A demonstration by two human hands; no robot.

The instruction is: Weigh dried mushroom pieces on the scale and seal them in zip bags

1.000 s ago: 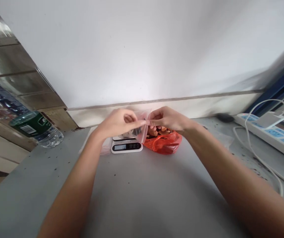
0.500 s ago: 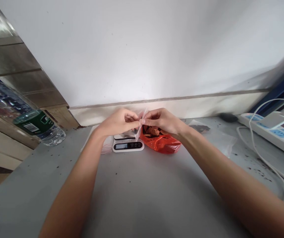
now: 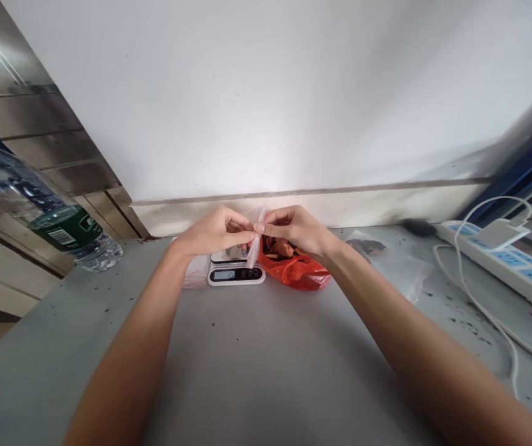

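Observation:
My left hand [image 3: 217,232] and my right hand [image 3: 299,229] meet above the back of the table, thumbs and fingertips pinched together. Between them they grip the edge of a clear plastic bag [image 3: 253,253], which hangs down. Under my left hand is a small white digital scale [image 3: 236,276] with a black display panel; something clear lies on its platform, mostly hidden. Beside the scale, below my right hand, a red plastic bag [image 3: 300,274] lies open with brown dried pieces [image 3: 280,248] inside. Flat clear bags [image 3: 195,272] with pink edges lie left of the scale.
At the right lies a clear bag [image 3: 400,266] with dark bits in it. Beyond it are a power strip [image 3: 493,248], a white cable [image 3: 463,266] and a dark rounded object [image 3: 418,227]. A large water bottle [image 3: 68,229] stands at the left. The wall [image 3: 293,124] rises behind.
The view has shifted a little. Both hands keep their pinch on the clear bag, which now hangs more upright just in front of the scale. The scale's display looks brighter.

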